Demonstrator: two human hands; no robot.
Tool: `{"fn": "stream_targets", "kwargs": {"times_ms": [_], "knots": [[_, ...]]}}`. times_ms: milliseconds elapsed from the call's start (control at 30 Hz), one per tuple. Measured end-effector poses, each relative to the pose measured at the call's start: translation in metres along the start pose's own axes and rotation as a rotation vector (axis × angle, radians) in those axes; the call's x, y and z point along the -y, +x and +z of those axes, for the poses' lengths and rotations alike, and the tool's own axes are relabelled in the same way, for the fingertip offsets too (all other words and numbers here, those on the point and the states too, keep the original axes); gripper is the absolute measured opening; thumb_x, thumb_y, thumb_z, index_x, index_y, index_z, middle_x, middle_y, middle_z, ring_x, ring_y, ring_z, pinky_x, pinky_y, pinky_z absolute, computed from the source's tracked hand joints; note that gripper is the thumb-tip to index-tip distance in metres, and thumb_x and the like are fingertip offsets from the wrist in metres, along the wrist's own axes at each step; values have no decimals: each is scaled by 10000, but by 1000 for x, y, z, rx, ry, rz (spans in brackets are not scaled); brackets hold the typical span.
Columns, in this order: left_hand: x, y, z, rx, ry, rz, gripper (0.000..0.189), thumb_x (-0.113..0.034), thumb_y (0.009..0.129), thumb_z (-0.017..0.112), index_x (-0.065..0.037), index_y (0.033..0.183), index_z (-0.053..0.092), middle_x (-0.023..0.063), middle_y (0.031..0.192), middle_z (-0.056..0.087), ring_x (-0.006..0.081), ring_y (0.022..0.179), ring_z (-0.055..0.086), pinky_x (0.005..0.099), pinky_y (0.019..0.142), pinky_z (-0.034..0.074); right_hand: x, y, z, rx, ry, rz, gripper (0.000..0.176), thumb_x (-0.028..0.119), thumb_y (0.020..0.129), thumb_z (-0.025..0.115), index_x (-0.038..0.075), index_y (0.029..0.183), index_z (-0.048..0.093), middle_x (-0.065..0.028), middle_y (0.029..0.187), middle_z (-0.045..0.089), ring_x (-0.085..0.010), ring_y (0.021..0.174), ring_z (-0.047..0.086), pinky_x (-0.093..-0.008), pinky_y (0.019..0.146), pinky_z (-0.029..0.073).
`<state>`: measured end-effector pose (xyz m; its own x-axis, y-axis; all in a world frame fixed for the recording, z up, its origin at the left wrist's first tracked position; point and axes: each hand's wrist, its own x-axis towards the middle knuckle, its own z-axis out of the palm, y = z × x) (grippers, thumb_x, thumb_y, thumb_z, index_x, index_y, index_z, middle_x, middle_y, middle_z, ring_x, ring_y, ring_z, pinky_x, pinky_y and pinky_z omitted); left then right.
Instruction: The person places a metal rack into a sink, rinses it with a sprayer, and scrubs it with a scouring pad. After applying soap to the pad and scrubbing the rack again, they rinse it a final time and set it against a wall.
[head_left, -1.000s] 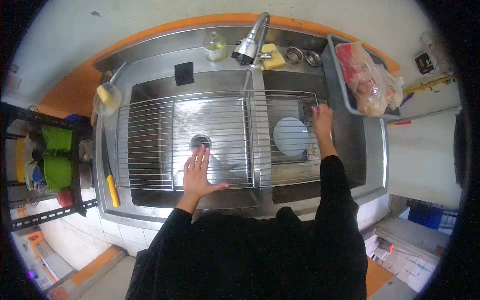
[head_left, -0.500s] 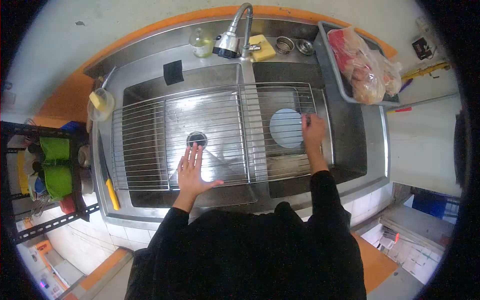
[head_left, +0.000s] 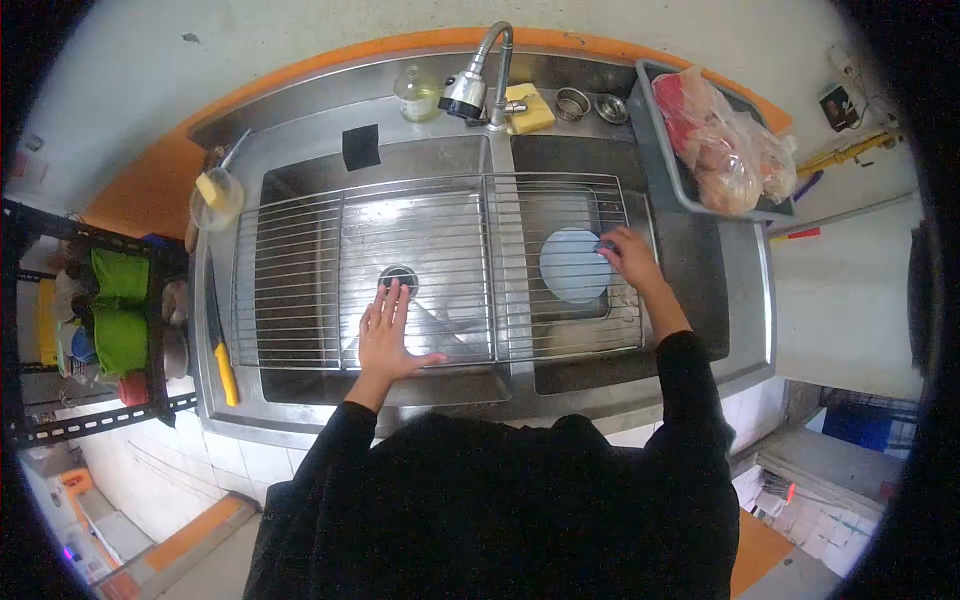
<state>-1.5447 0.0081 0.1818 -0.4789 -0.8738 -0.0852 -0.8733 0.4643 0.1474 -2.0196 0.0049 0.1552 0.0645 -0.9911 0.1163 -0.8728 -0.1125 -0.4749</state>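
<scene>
A wide metal wire rack lies across both basins of a stainless steel sink. My left hand rests flat on the rack's near middle, fingers stretched and thumb out to the right. At the rack's right end, my right hand is closed in a pinch on a small dark pad, mostly hidden by the fingers. Beneath the wires in the right basin is a light blue round object, seen through the bars. The drain hole of the left basin shows just past my left fingertips.
A yellow-handled knife lies on the left ledge, near a tub with a yellow sponge. Along the back stand a soap bottle, the faucet and a yellow block. A grey crate holds bagged food at right.
My right hand has shifted slightly along the rack's right end, with its forearm now angled further right. My left hand stays flat on the rack. The view has tilted a little.
</scene>
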Motion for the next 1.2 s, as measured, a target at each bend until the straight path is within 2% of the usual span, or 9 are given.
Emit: {"fn": "stream_targets", "kwargs": {"times_ms": [100, 300, 367, 467, 633, 733, 833, 1067, 1200], "knots": [[3, 1, 0, 0, -7, -6, 1315, -861, 493, 592, -71, 1471, 204, 118, 1541, 169, 317, 1414, 173, 477, 1115, 194, 25, 16, 30, 63, -19, 55, 289, 276, 816, 656, 32, 970, 652, -144, 1034, 634, -346, 1008, 561, -431, 880, 451], [5, 0, 4, -35, -48, 7, 1293, -860, 511, 582, -79, 1472, 207, 112, 1542, 167, 315, 1419, 157, 472, 1121, 185, 80, 31, 72, -90, 52, -116, 260, 230, 806, 673, 38, 978, 645, -149, 989, 627, -341, 974, 569, -422, 849, 455], [3, -1, 3, -1, -27, -15, 1294, -859, 522, 575, -83, 1479, 177, 104, 1547, 151, 292, 1426, 134, 466, 1127, 173, 35, 18, 56, -118, -61, -190, 234, 175, 793, 686, 26, 961, 623, -140, 971, 609, -338, 945, 562, -414, 828, 455], [11, -2, 11, -57, -132, 29, 1271, -875, 557, 529, -65, 1473, 181, 108, 1544, 154, 286, 1425, 135, 453, 1132, 168, -10, -18, 23, -211, -230, -17, 221, 102, 797, 653, 9, 989, 595, -169, 977, 568, -347, 936, 541, -417, 820, 441], [13, -6, 17, -138, -74, 90, 961, -694, 806, 471, -50, 1465, 202, 138, 1534, 170, 315, 1410, 182, 453, 1128, 190, 54, -2, 49, -408, -63, -64, 235, 154, 833, 667, 17, 1010, 595, -136, 954, 577, -322, 867, 555, -415, 797, 445], [17, -7, 21, -201, -107, 132, 822, -598, 857, 479, -74, 1451, 261, 168, 1498, 256, 328, 1399, 212, 464, 1130, 192, 192, 21, 77, -99, 188, 33, 274, 209, 822, 689, 23, 1006, 605, -144, 985, 617, -311, 907, 585, -392, 793, 467], [30, -11, 25, -207, -276, 130, 805, -550, 844, 522, -94, 1455, 262, 157, 1498, 257, 329, 1387, 236, 470, 1115, 220, 263, 32, 144, -93, 122, -400, 298, 212, 766, 711, 48, 995, 614, -140, 920, 599, -320, 900, 571, -399, 776, 478], [96, -43, -4, -270, 34, -129, 838, -582, 819, 527, -118, 1462, 256, 168, 1500, 253, 333, 1378, 259, 496, 1103, 222, 295, 42, 139, 176, 212, -327, 271, 164, 798, 642, 43, 1038, 609, -122, 948, 595, -324, 972, 556, -429, 812, 469], [115, -34, 0, -263, -231, -206, 846, -559, 826, 522, -83, 1463, 234, 138, 1511, 247, 287, 1368, 288, 465, 1082, 248, 314, 100, 139, 142, 320, -346, 254, 138, 782, 668, 40, 1014, 633, -143, 928, 618, -332, 941, 573, -413, 816, 466]]}}
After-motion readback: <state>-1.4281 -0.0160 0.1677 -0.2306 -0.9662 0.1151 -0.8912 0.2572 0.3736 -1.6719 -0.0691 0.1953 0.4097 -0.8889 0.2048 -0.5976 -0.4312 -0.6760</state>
